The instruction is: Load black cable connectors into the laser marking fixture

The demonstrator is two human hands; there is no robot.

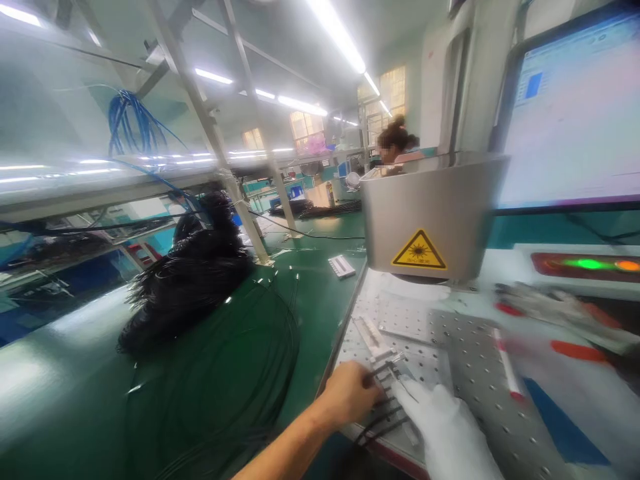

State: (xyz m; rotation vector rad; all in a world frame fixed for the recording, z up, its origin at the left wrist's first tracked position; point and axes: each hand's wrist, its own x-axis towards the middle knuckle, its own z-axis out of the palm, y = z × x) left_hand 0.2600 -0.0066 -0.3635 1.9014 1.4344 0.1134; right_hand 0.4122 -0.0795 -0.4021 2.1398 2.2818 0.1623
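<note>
My bare left hand (pixel 350 393) is curled at the near edge of a perforated metal plate (pixel 465 353), and its fingertips pinch several thin black cables (pixel 383 370). The cables lie side by side across a small clear fixture (pixel 395 363) on the plate. My right hand (pixel 443 430) wears a white glove and lies flat over the near ends of the same cables, its fingers stretched toward the fixture. More of these cables run off the plate's edge under my wrists.
A grey laser head (pixel 433 213) with a yellow warning sign hangs over the plate. A monitor (pixel 575 113) stands at the right. A large bundle of black cable (pixel 190 280) lies on the green table (pixel 310 300). Another person (pixel 397 143) sits far behind.
</note>
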